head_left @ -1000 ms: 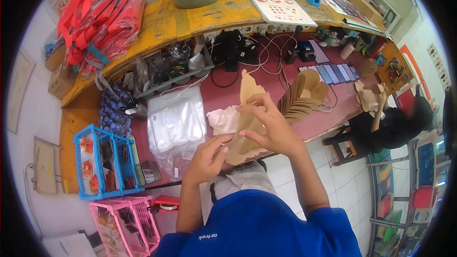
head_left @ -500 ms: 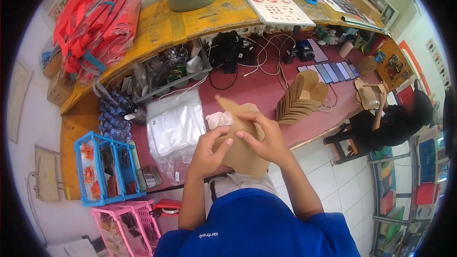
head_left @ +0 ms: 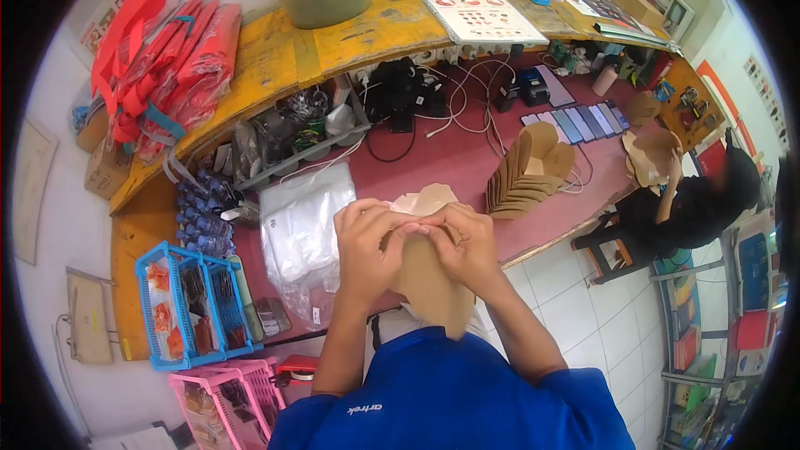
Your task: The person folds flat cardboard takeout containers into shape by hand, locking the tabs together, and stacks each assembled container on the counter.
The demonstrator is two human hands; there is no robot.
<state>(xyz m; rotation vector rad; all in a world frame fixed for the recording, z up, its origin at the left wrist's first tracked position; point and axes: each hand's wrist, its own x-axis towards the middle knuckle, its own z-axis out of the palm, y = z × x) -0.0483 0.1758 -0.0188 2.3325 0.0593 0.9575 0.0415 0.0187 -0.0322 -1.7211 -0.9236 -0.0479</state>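
Observation:
A brown paper piece point(head_left: 433, 283) with rounded lobes hangs between my hands, near the front edge of the red desk. My left hand point(head_left: 371, 242) pinches its upper edge from the left. From the right, my right hand point(head_left: 462, 242) pinches the same edge, thumbs and fingertips almost touching. Behind my hands lies a pale paper sheet point(head_left: 425, 197), partly covered. A stack of brown folded paper pieces point(head_left: 527, 173) stands to the right of my hands. Left of them is a pile of clear plastic bags point(head_left: 304, 221).
Blue basket point(head_left: 193, 304) and pink basket point(head_left: 225, 400) are at the left. Phones point(head_left: 583, 125), cables and a grey tray point(head_left: 304, 146) lie farther back, below a yellow shelf point(head_left: 350, 33). Another person point(head_left: 708, 208) sits at the right holding brown paper.
My hands have come together at the paper's upper edge. The pointed flap that stuck up has gone from view, and the paper now hangs lower toward my shirt.

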